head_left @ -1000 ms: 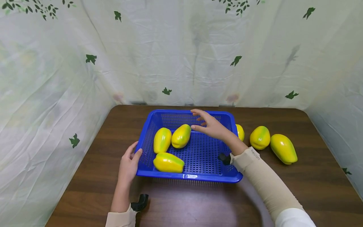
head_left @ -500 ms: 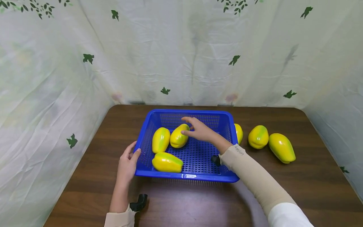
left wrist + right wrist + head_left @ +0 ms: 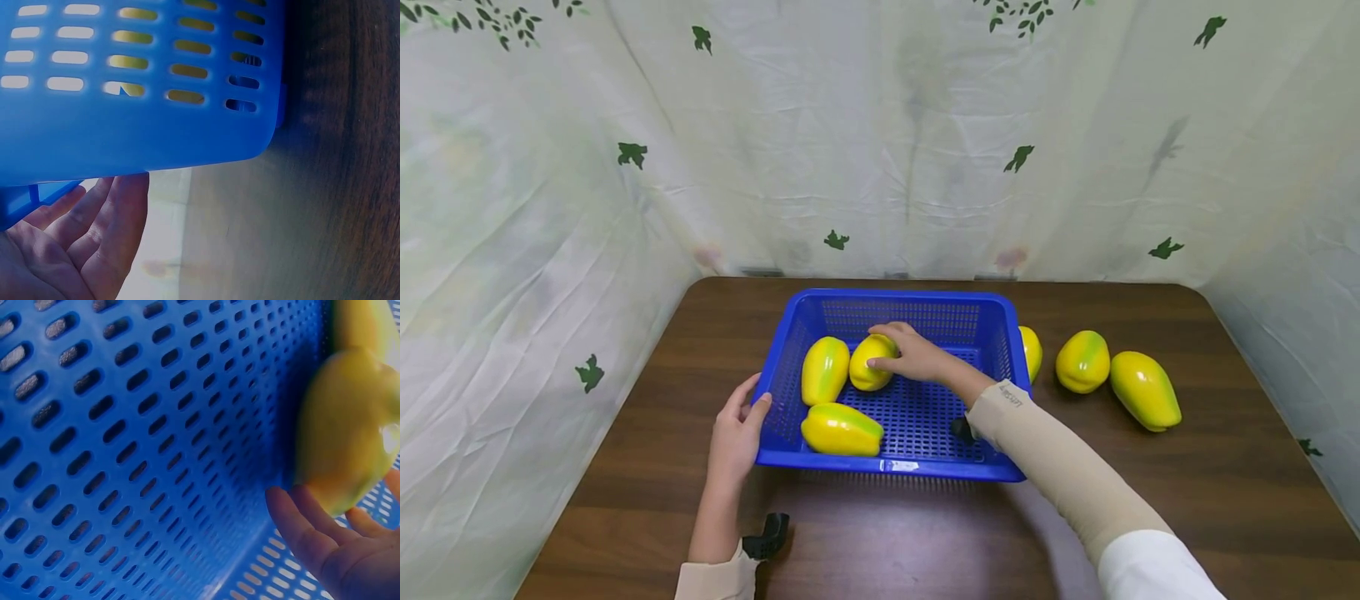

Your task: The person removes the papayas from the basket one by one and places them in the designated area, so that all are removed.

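A blue plastic basket [image 3: 925, 463] with slotted walls sits mid-table. Its left rim is gripped by my left hand [image 3: 735, 435], thumb over the edge and fingers outside beneath it, as the left wrist view also shows. Three yellow-green papayas lie in the basket's left part. My right hand [image 3: 917, 353] reaches in and holds the upper right papaya [image 3: 863, 375], thumb on its near side and fingers along the far side. In the right wrist view, fingertips meet the end of that papaya [image 3: 344, 434]. Beside it are the left papaya [image 3: 824, 371] and the front papaya [image 3: 842, 430].
Right of the basket on the brown table [image 3: 1232, 483] lie more papayas: one partly hidden by the basket wall [image 3: 1032, 353], a middle papaya [image 3: 1082, 362] and an outer papaya [image 3: 1146, 391]. A pale patterned curtain [image 3: 880, 150] encloses the back and sides.
My right hand has moved left and down from above the basket's middle onto the upper right papaya and taken hold of it. My left hand has stayed on the rim.
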Demonstrator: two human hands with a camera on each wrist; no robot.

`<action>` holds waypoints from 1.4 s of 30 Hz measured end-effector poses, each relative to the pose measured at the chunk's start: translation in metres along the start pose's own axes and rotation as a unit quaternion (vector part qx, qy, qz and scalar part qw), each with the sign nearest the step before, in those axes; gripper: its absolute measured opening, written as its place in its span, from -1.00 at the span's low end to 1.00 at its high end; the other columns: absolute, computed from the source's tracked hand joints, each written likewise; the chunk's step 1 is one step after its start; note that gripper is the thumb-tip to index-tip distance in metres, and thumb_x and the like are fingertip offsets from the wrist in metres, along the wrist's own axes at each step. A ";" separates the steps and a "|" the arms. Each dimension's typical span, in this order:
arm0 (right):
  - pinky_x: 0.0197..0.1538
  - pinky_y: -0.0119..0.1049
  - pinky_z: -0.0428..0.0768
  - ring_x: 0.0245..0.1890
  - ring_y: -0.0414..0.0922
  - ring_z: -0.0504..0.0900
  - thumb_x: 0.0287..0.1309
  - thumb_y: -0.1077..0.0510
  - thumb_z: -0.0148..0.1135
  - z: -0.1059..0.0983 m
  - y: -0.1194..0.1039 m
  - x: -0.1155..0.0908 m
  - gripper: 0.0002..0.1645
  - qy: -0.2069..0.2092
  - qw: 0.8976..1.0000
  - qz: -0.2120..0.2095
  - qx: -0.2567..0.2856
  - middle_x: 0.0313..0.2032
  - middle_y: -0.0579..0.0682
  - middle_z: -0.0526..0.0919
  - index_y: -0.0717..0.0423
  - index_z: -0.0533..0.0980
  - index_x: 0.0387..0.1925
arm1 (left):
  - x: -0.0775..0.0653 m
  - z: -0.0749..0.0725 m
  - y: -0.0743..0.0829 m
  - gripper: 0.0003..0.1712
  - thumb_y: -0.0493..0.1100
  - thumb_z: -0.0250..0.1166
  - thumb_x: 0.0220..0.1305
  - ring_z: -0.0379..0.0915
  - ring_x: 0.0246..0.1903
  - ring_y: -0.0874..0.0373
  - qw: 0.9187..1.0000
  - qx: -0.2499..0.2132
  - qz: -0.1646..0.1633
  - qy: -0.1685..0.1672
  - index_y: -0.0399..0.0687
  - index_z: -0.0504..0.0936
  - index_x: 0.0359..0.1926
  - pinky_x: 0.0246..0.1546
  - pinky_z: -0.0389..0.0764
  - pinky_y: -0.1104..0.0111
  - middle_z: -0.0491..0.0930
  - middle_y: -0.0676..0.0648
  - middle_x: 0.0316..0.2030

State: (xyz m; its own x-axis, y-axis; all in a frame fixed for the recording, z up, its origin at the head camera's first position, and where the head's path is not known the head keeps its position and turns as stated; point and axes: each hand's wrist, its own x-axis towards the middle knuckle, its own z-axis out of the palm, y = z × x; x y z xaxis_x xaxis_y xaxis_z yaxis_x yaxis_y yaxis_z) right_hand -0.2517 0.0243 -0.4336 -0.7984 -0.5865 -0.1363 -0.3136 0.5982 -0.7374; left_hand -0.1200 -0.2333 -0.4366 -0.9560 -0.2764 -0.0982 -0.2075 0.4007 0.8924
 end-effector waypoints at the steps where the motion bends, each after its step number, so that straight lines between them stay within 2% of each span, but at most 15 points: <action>1: 0.16 0.00 0.20 0.26 0.05 0.08 0.15 -0.14 0.09 0.001 0.000 0.001 -0.26 -0.002 1.000 0.002 -0.003 0.31 0.13 -0.01 0.00 0.16 0.30 | 0.000 0.000 0.000 -0.40 0.17 -0.03 0.28 0.46 -0.28 -0.04 1.000 0.000 0.001 0.000 0.06 0.25 0.27 -0.30 0.53 0.25 0.50 -0.25 -0.18; 6: 0.15 0.01 0.21 0.27 0.07 0.05 0.12 -0.17 0.11 0.003 0.001 0.004 -0.34 -0.010 1.000 0.011 -0.007 0.33 0.12 -0.07 -0.03 0.27 0.22 | 0.000 -0.001 0.000 -0.40 0.17 -0.04 0.29 0.46 -0.28 -0.04 1.000 0.003 0.002 0.000 0.05 0.25 0.27 -0.30 0.53 0.24 0.50 -0.25 -0.18; 11: 0.05 -0.06 0.32 0.18 0.03 0.18 0.02 -0.09 0.25 0.004 0.000 0.004 -0.44 -0.011 1.000 0.009 0.009 0.27 0.09 0.05 -0.07 0.38 0.07 | 0.000 -0.001 0.000 -0.41 0.15 -0.03 0.29 0.47 -0.29 -0.04 1.000 0.000 0.003 0.000 0.05 0.26 0.27 -0.33 0.54 0.26 0.50 -0.26 -0.19; 18: 0.03 -0.10 0.35 0.08 -0.03 0.28 -0.05 -0.03 0.33 0.002 -0.001 0.003 -0.26 -0.033 0.999 0.024 0.017 0.22 0.05 0.16 -0.09 0.27 0.20 | 0.000 -0.001 -0.001 -0.43 0.14 -0.03 0.30 0.47 -0.29 -0.04 1.000 -0.005 0.004 -0.001 0.06 0.26 0.27 -0.34 0.54 0.28 0.51 -0.26 -0.18; 23: 0.03 -0.13 0.34 0.00 -0.09 0.34 0.01 0.00 0.29 0.000 -0.001 0.001 -0.24 -0.060 0.997 0.020 0.034 0.14 -0.02 0.31 -0.10 0.21 0.25 | 0.000 -0.001 -0.002 -0.42 0.16 -0.03 0.29 0.48 -0.29 -0.03 1.000 -0.007 0.005 0.000 0.08 0.26 0.27 -0.34 0.54 0.28 0.51 -0.25 -0.18; 30: 0.08 -0.09 0.29 0.08 -0.07 0.29 0.00 0.04 0.30 -0.004 -0.002 -0.002 -0.25 -0.075 0.997 0.004 0.034 0.21 -0.02 0.25 -0.10 0.23 0.24 | 0.000 -0.001 -0.002 -0.42 0.16 -0.04 0.29 0.48 -0.27 -0.04 1.000 -0.003 0.004 0.000 0.08 0.25 0.27 -0.32 0.54 0.26 0.51 -0.25 -0.17; 34: 0.07 -0.12 0.32 0.09 -0.07 0.28 0.00 0.05 0.31 -0.008 -0.003 -0.004 -0.25 -0.070 0.996 0.003 0.058 0.20 -0.03 0.25 -0.14 0.23 0.24 | 0.000 -0.001 -0.002 -0.42 0.16 -0.04 0.29 0.47 -0.27 -0.04 1.000 -0.002 0.005 0.001 0.07 0.25 0.27 -0.31 0.54 0.26 0.51 -0.25 -0.17; 42: 0.04 -0.10 0.35 0.12 0.02 0.26 0.00 0.08 0.31 -0.028 -0.010 -0.012 -0.24 -0.034 0.987 -0.026 0.154 0.21 0.02 0.21 -0.15 0.21 0.25 | 0.000 -0.001 -0.001 -0.41 0.17 -0.04 0.29 0.45 -0.25 -0.04 1.000 0.005 0.002 0.000 0.07 0.25 0.27 -0.27 0.52 0.23 0.49 -0.25 -0.16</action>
State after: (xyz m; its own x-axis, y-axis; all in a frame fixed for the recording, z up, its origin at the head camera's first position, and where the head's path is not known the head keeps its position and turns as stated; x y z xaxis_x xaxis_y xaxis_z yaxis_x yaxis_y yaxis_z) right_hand -0.2534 0.0410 -0.4059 -0.7460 -0.6532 -0.1294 -0.1741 0.3788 -0.9089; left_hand -0.1196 -0.2345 -0.4373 -0.9569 -0.2743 -0.0959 -0.2068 0.4110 0.8879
